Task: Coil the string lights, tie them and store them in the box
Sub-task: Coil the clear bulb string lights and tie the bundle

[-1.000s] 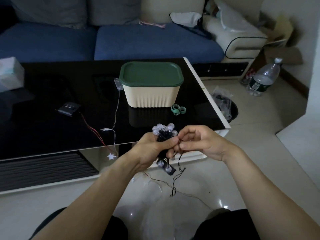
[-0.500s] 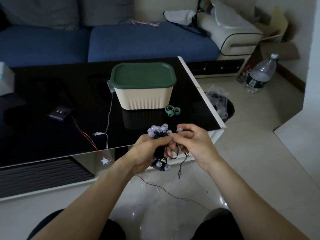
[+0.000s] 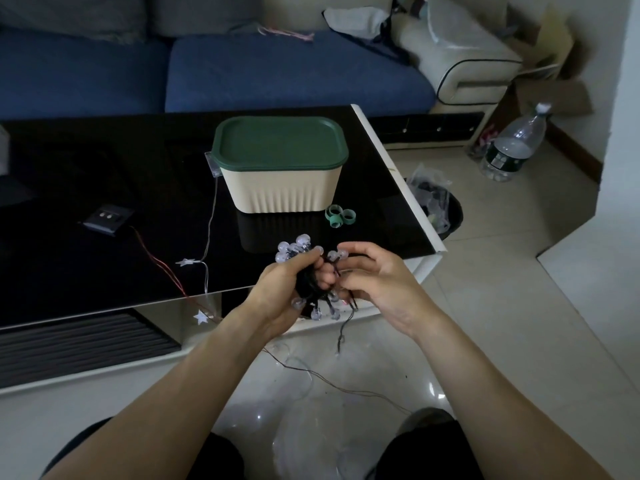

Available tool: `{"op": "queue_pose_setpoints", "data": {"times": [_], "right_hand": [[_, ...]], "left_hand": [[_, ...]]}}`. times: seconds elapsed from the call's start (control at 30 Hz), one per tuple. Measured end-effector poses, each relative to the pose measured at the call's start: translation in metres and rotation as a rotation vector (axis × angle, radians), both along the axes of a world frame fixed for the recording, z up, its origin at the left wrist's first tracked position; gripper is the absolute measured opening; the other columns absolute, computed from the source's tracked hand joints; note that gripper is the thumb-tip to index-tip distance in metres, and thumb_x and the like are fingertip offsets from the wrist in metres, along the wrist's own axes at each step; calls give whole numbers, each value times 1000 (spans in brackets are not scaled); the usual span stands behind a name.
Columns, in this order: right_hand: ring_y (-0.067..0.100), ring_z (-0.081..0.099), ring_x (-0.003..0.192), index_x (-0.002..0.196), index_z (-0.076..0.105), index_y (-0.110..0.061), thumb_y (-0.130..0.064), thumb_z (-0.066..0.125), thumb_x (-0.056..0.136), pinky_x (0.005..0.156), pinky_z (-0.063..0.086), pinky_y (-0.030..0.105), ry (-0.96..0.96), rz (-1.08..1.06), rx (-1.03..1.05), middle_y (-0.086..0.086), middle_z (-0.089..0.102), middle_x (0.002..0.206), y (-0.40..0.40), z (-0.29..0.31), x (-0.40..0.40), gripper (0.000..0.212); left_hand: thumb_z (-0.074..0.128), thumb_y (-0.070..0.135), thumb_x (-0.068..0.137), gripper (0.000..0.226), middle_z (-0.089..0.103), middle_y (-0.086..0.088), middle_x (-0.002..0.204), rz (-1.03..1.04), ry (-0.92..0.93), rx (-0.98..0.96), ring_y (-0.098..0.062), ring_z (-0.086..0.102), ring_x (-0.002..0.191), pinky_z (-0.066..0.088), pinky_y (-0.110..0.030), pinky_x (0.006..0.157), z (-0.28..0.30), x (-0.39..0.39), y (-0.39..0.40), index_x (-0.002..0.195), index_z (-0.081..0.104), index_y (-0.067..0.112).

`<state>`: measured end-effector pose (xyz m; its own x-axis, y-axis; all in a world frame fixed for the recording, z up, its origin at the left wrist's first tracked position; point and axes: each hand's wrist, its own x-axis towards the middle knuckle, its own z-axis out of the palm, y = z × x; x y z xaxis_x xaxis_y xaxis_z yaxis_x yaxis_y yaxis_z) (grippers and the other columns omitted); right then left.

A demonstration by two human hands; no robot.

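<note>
Since half a second ago the right hand (image 3: pixel 375 285) has shifted a little, its thumb and fingers now curled in against the dark wire at the side of the bundle, pinching it. String lights (image 3: pixel 308 271) sit coiled in the left hand (image 3: pixel 282 289), whose fingers wrap the black middle of the coil just as before, clear bulbs sticking out above and below the fist. 1 loose tail of wire hangs down from the bundle toward the floor. Both hands hover just off the near edge of the black table (image 3: pixel 104 237). On it stands the box (image 3: pixel 280 174), cream with its green lid on, unmoved, and the green ties (image 3: pixel 340 216) lie just beside its right corner.
</note>
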<state>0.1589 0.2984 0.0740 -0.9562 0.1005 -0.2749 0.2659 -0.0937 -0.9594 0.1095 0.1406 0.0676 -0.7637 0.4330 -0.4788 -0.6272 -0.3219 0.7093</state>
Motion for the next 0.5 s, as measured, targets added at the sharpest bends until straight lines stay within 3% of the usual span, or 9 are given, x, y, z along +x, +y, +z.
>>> {"op": "queue_pose_setpoints", "data": {"times": [0.17, 0.33, 0.5], "right_hand": [[21, 70, 78, 111, 65, -22, 11, 73, 79, 72, 60, 29, 101, -76, 160, 9, 72, 94, -6, -2, -2, 47], [16, 71, 74, 106, 66, -25, 7, 77, 78, 68, 57, 23, 135, -106, 166, 7, 75, 91, -9, -2, -3, 43], [22, 74, 83, 115, 67, -12, 9, 69, 84, 67, 57, 30, 63, -51, -29, 7, 77, 91, -7, 0, -4, 37]], "left_hand": [[53, 19, 98, 26, 62, -10, 70, -83, 104, 0, -15, 58, 56, 53, -23, 59, 3, 2, -4, 77, 59, 6], [58, 24, 91, 25, 62, -11, 71, -143, 214, 8, -15, 60, 61, 52, -24, 65, 6, 4, -11, 78, 67, 4], [64, 14, 87, 22, 67, -17, 80, -63, 164, 48, -23, 65, 76, 58, -33, 75, -2, 4, -7, 93, 69, -7]]}}
